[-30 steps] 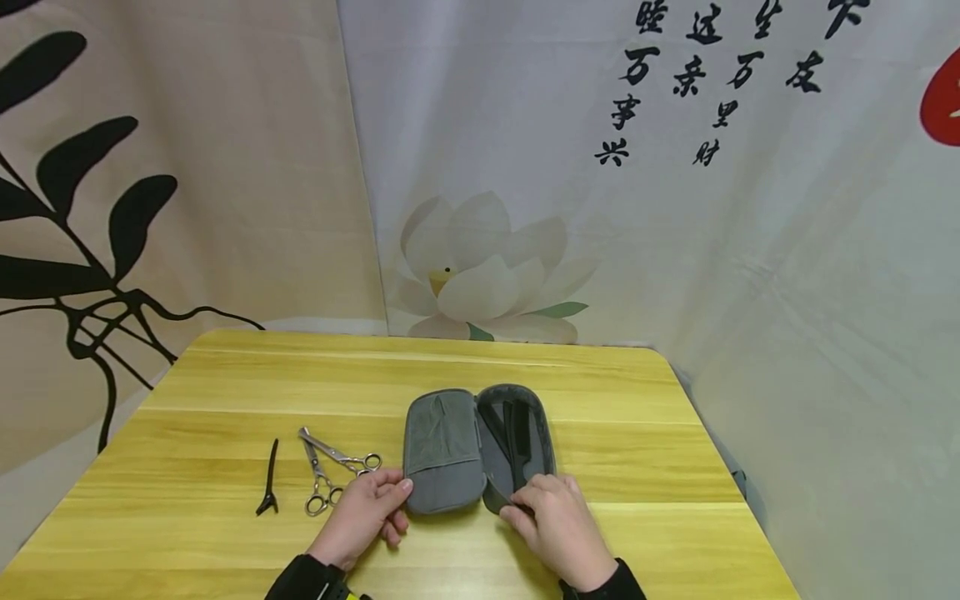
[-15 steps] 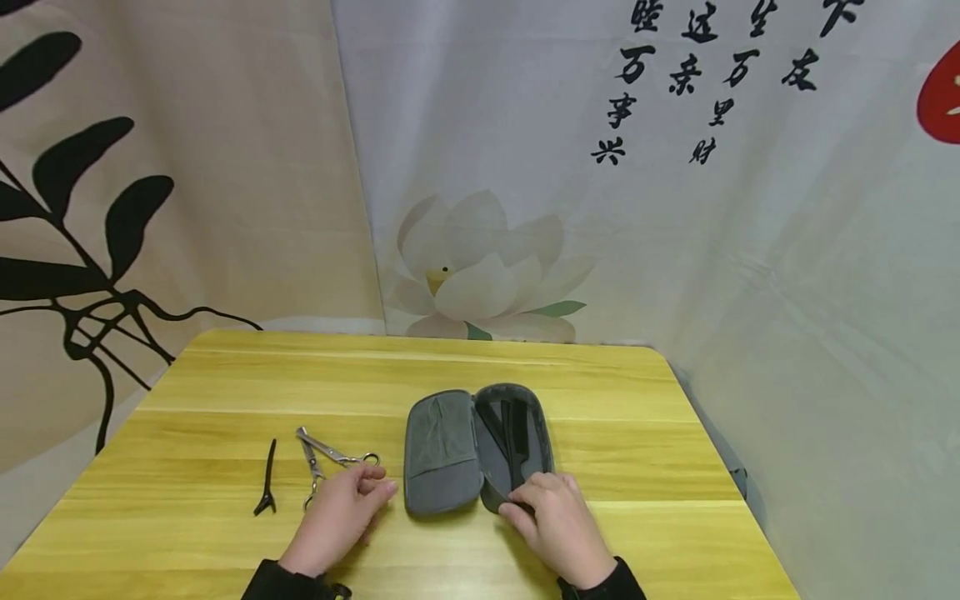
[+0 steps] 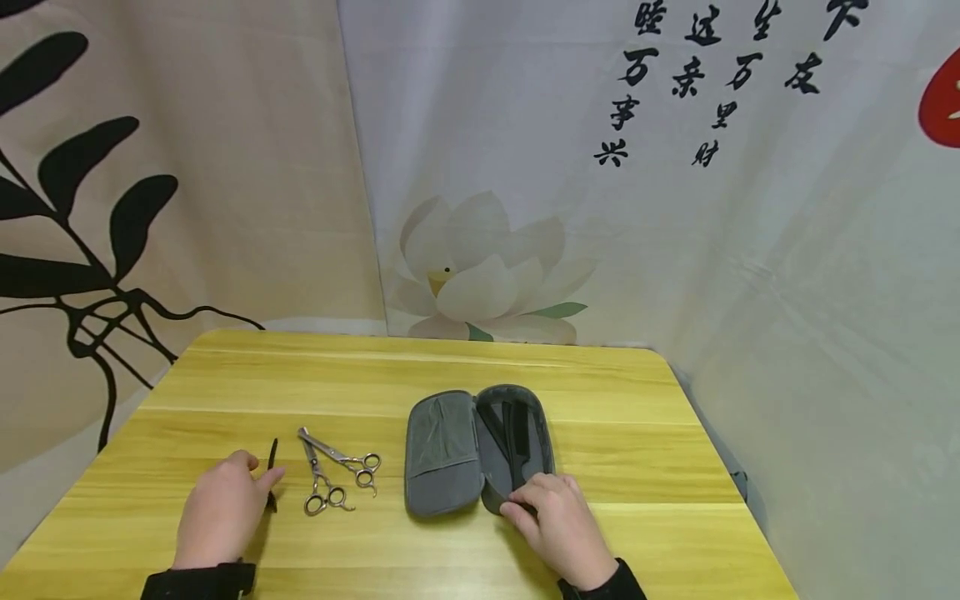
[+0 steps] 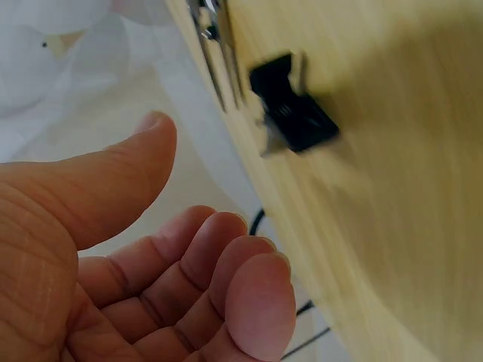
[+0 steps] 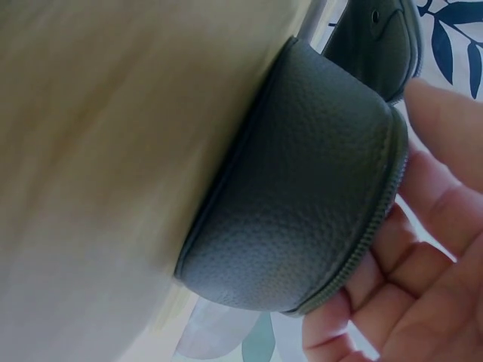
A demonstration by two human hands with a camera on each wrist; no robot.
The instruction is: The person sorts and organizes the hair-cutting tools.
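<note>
My left hand (image 3: pixel 225 508) is beside a black hair clip (image 3: pixel 273 452) at the table's left. In the left wrist view its thumb and bent fingers stand apart, with a gap to the clip (image 4: pixel 290 109). Two pairs of hairdressing scissors (image 3: pixel 317 482) lie just right of the clip, their blade tips close together. My right hand (image 3: pixel 562 521) holds the near rim of an unzipped grey case (image 3: pixel 444 492), which lies spread flat. The right wrist view shows fingers at the case's zipped edge (image 5: pixel 302 181). Inside its right half are a black comb (image 3: pixel 519 429) and another slim black item (image 3: pixel 492 423).
The wooden table (image 3: pixel 637 433) has its far edge near a printed cloth backdrop (image 3: pixel 480 125). The case's left half carries a fabric pocket (image 3: pixel 450 425). Bare tabletop lies between the scissors and the case.
My left hand has let go of the case's left side and moved left, past the scissors, to the hair clip. My right hand has stayed at the case.
</note>
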